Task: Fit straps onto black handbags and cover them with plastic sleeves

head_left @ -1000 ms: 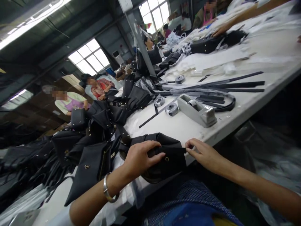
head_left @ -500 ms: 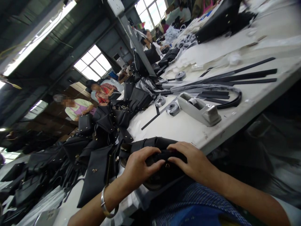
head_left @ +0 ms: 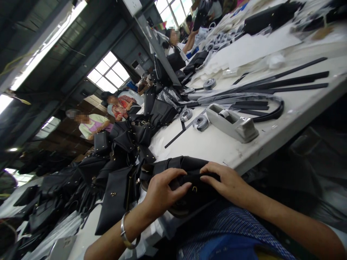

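A black handbag [head_left: 187, 164] with a small gold ring lies at the table edge in front of me. My left hand [head_left: 165, 187] grips its upper edge, thumb on the near side and fingers over the far side. Farther right along the same edge, my right hand [head_left: 221, 178] pinches the black material in the same way. The fingertips and the bag's underside are partly hidden. Left of my left hand lies a flat black bag [head_left: 114, 196] with a gold clasp and a zip.
A grey tape dispenser [head_left: 231, 122] stands beyond my hands. Behind it are coiled straps [head_left: 201, 123] and long black strips [head_left: 295, 81] on the white table [head_left: 271, 139]. Black bags [head_left: 121, 139] pile up at left. Several people work along the table.
My right hand has slid slightly right along the bag's edge, away from my left hand. The view has shifted a little. A person in the background has raised an arm with something dark.
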`<state>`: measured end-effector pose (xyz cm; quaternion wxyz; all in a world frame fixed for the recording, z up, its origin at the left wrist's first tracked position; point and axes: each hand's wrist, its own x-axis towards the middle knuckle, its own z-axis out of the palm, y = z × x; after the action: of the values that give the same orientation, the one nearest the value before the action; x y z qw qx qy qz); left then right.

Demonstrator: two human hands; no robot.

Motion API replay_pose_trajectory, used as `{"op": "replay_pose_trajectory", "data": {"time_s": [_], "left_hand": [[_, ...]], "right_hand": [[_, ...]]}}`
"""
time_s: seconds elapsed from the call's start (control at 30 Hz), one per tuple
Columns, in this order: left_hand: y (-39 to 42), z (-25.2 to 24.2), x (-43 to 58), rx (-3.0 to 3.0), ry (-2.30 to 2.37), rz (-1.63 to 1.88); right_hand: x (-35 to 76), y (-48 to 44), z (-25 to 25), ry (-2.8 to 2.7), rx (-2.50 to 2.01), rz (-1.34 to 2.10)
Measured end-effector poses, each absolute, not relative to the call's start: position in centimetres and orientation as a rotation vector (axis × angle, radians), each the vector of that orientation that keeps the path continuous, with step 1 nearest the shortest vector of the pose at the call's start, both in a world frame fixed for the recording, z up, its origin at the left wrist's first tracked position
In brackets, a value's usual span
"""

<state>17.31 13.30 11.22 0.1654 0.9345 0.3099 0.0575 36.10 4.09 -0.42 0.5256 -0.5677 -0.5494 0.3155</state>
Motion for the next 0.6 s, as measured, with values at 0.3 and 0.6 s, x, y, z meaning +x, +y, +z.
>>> {"op": "replay_pose_trajectory", "data": {"time_s": [0.3, 0.6], "left_hand": [[12.9, 11.5, 17.7, 2.653, 0.907, 0.151], [12.7, 11.6, 18.0, 2.667, 0.889, 0.164]], "right_hand": [[36.4, 4.6, -0.5, -1.316, -1.388, 0.792], [36.6, 5.4, -0.4, -1.267, -1.507, 0.834]]}}
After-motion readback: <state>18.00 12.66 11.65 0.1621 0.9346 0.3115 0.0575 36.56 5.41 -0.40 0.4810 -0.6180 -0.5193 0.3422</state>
